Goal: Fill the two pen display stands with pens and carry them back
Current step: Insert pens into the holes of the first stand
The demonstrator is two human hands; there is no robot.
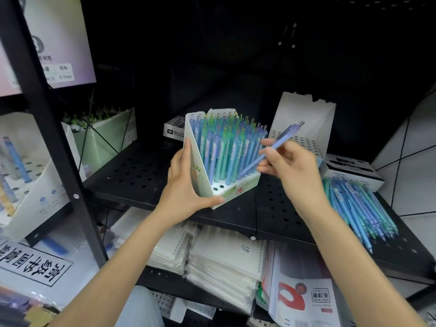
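A white pen display stand [226, 161] sits on a black perforated shelf [141, 171], near its front edge and roughly in the middle of the scene. It is packed with upright pens in blue, teal and green; a couple of holes in the near row at its left end are still bare. A handwritten price tag shows on its low front face.

The left hand [186, 185] grips the stand's left side wall — fingers curled up along the wall's far edge, thumb laid along the bottom front corner. The right hand [287, 166] pinches a single light-blue pen [271, 149] between thumb and fingers, the other fingers loosely curled. That pen is tilted, its clicker end up and to the far right, its tip down among the near-right holes of the stand; whether the tip has entered a hole cannot be told.

Behind and to the right stands a second display stand [304, 128], white, with a torn top edge and its holes showing bare. To the near right a loose pile of pens [358, 208] in the same colours lies flat on the shelf, just beside a white box [351, 171]. A small box [174, 128] lies behind the filled stand. Below the shelf — stacked spiral notebooks [224, 263] in clear wrap.
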